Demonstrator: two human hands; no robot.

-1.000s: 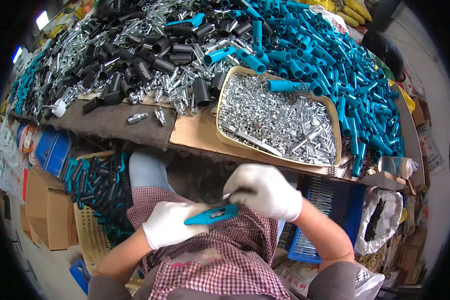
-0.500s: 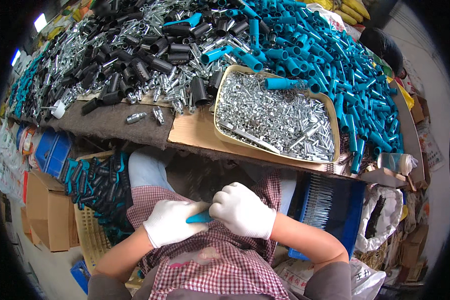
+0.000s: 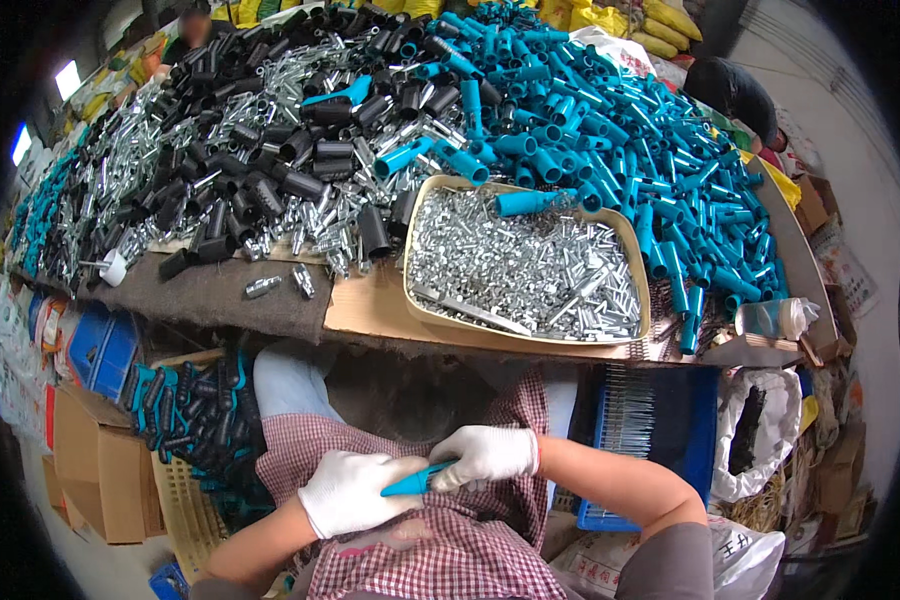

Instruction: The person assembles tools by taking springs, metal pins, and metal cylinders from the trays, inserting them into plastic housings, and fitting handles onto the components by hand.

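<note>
Teal sleeve [image 3: 410, 484]: positioned over the checked apron [image 3: 450, 560], in front of the near edge of the bench [image 3: 200, 290]. The left hand [image 3: 350, 492], white-gloved, has its grip closed on the sleeve's left end. The right hand [image 3: 485, 457], likewise gloved, has its grip closed on the right end, fingers bent. A shallow cream tray [image 3: 643, 300] of small metal parts [image 3: 530, 265] sits at the bench's near edge. Teal tubes [image 3: 610, 150] are heaped behind it and toward the right edge; black tubes [image 3: 325, 165] lie to its left. Below the near edge, right side, a blue bin [image 3: 688, 440] contains metal rods [image 3: 625, 410].
</note>
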